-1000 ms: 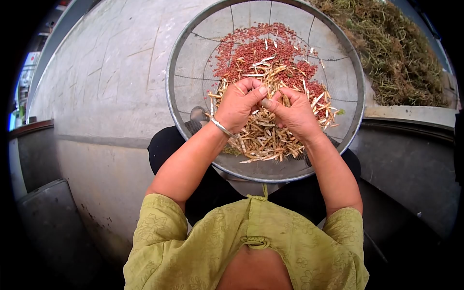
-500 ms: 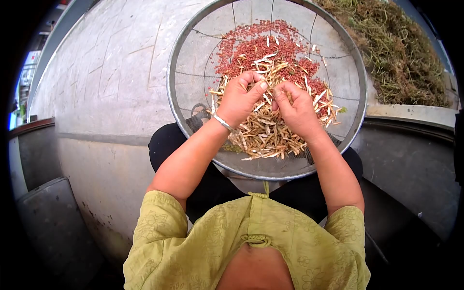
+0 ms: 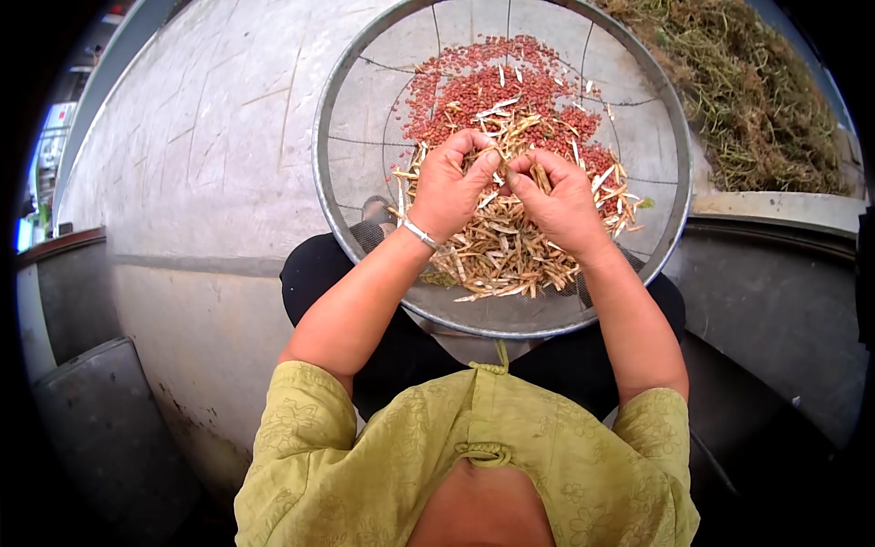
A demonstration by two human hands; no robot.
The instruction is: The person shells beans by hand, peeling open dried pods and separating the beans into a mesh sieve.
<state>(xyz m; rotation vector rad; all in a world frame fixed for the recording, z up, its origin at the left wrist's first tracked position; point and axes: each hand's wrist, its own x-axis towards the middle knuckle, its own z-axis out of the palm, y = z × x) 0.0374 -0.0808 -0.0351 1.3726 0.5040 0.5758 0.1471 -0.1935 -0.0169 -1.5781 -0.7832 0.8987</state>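
A round, metal-rimmed mesh sieve (image 3: 321, 146) rests across my lap. In it, red beans (image 3: 524, 87) are spread over the far part, and a heap of dry tan pods (image 3: 510, 242) covers the near middle. My left hand (image 3: 454, 182), with a silver bangle at the wrist, is closed above the pods, thumb against fingers, on what looks like a pod. Close beside it on the right, my right hand (image 3: 556, 196) is pinched round dry pods that show between its fingers. The fingertips of both hands nearly meet.
Dried plant stalks (image 3: 747, 100) are piled at the upper right behind a pale ledge (image 3: 775, 205). Grey concrete (image 3: 210, 137) spreads to the left of the sieve. A dark panel (image 3: 109, 428) stands at the lower left.
My right hand's fingers have shifted and lifted slightly, and more of the pods in them shows. My left hand has barely moved.
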